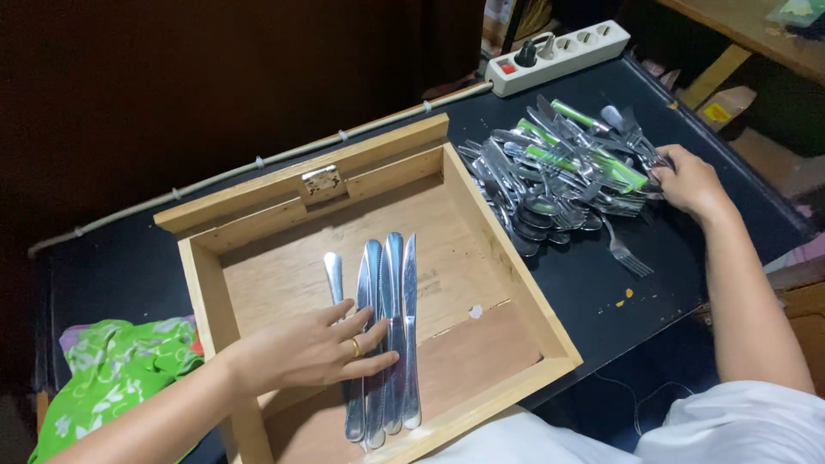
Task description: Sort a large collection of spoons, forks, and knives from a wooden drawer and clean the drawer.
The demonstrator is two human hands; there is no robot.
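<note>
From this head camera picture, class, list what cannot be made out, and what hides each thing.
- Knives in the wooden box: middle parts lie under the left hand.
- Cutlery pile: lower pieces buried, count unclear.
- Right hand: fingertips hidden among the pile.
- Green cloth: cut off by the bottom edge.

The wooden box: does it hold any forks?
No. The wooden box holds only a row of knives under the left hand; forks lie outside.

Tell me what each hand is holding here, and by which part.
Left hand holds nothing: it lies flat across the middles of the knives in the wooden box. Right hand reaches into the cutlery pile; any grip there cannot be told.
</note>
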